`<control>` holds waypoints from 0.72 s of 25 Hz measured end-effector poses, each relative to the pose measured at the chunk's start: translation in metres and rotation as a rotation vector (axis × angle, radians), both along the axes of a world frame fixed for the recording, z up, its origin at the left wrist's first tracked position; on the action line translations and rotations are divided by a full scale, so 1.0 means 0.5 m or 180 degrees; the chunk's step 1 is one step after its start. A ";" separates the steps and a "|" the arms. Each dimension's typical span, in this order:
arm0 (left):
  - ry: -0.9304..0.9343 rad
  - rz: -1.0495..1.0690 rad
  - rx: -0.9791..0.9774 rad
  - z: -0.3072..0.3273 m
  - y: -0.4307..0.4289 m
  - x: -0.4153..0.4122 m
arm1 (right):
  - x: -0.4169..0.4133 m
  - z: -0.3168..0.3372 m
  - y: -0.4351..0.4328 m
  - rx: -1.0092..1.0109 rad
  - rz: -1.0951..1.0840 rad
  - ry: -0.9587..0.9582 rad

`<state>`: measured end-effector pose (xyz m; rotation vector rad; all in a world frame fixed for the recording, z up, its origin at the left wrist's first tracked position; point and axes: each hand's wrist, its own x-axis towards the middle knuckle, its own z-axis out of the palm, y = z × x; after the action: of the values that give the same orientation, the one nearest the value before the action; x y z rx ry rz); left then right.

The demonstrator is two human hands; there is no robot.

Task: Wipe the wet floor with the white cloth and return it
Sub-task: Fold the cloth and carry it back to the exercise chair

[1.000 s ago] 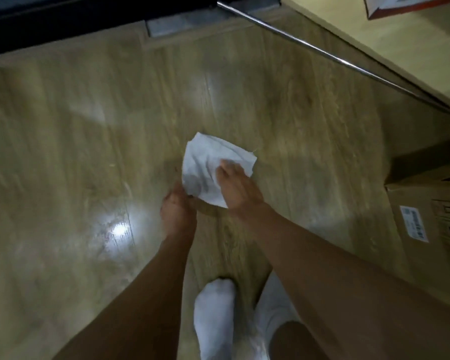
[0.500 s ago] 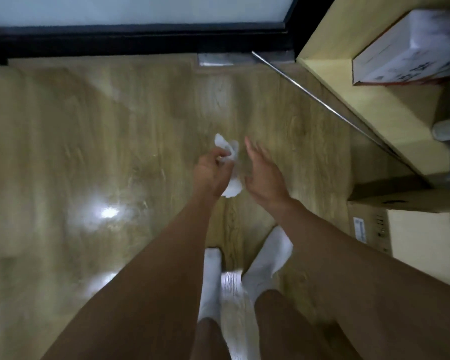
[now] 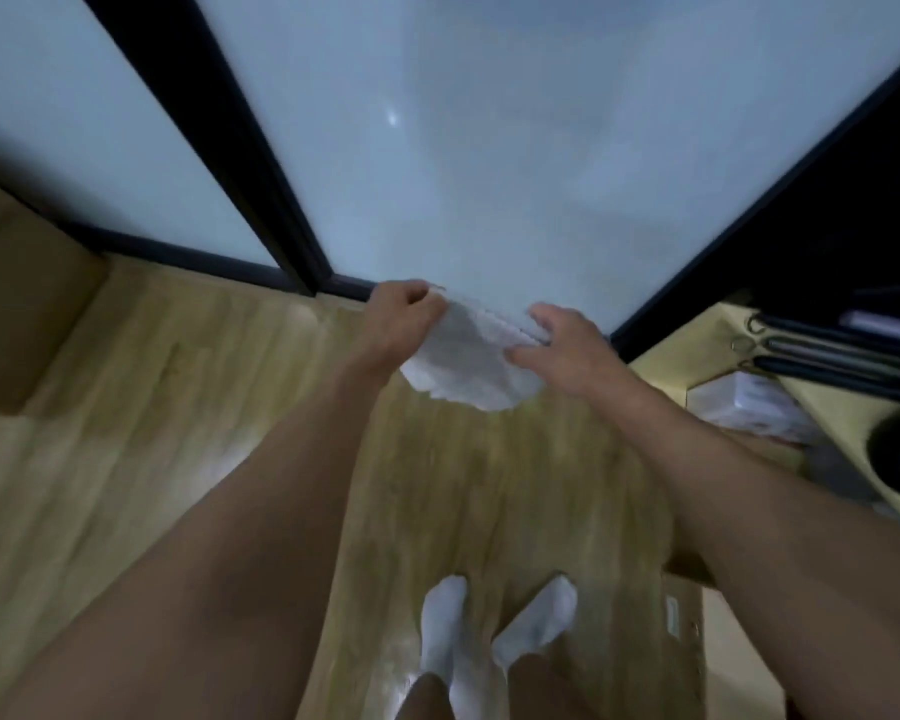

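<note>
Head view: the white cloth [image 3: 463,366] has come off the wooden floor [image 3: 489,485] and hangs stretched between left hand [image 3: 401,314] and right hand [image 3: 567,350], fingers of both pinching its top edge; wiping looks finished, returning it remains

At the centre the white cloth [image 3: 463,361] is stretched between both hands above the wooden floor [image 3: 178,407]. The left hand [image 3: 401,314] grips its ten o'clock corner and the right hand [image 3: 567,350] pinches its two o'clock edge. Frosted glass panels [image 3: 489,148] in black frames fill twelve o'clock, and two white-socked feet [image 3: 489,631] stand at six o'clock.
</note>
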<state>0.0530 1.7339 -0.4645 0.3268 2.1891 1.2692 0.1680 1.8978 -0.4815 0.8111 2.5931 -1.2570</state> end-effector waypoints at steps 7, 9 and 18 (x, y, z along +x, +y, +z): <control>0.0324 0.1135 0.1284 0.495 -0.137 -0.120 | -0.183 0.486 -0.076 -0.2224 0.0004 0.1432; -0.0245 0.0973 0.1156 0.551 -0.185 -0.113 | -0.199 0.542 -0.110 -0.2113 0.0248 0.1161; 0.0758 0.1902 0.0753 0.691 -0.444 -0.039 | -0.285 0.689 -0.328 -0.2230 0.1050 0.1403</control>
<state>0.0336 1.5120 -0.1189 -0.1105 2.4372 1.9007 0.0257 1.7338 -0.1372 -0.0256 2.1328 -2.1936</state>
